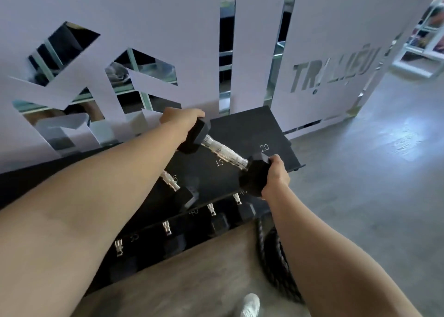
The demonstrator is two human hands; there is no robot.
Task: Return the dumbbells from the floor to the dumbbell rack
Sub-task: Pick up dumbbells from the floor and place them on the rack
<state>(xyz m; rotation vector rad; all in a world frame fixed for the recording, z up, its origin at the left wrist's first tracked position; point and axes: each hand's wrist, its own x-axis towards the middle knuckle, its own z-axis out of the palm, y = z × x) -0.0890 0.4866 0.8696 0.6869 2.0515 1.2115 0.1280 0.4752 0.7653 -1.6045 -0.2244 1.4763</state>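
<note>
A black hex dumbbell [224, 154] with a chrome handle hangs over the top shelf of the black dumbbell rack [247, 129], near the white marks 15 and 20. My left hand [181, 119] grips its far head. My right hand [276, 175] grips its near head. Another dumbbell [177, 189] rests on the same shelf to the left, partly hidden by my left forearm. Several more dumbbells [216, 220] sit on the lower shelf, by marks that read 40.
A white wall panel with mirrored cut-outs and lettering [334, 69] stands right behind the rack. A coiled black rope [276, 256] lies on the floor at the rack's right end. My white shoe [249, 304] shows at the bottom. Grey floor [372, 172] stretches to the right.
</note>
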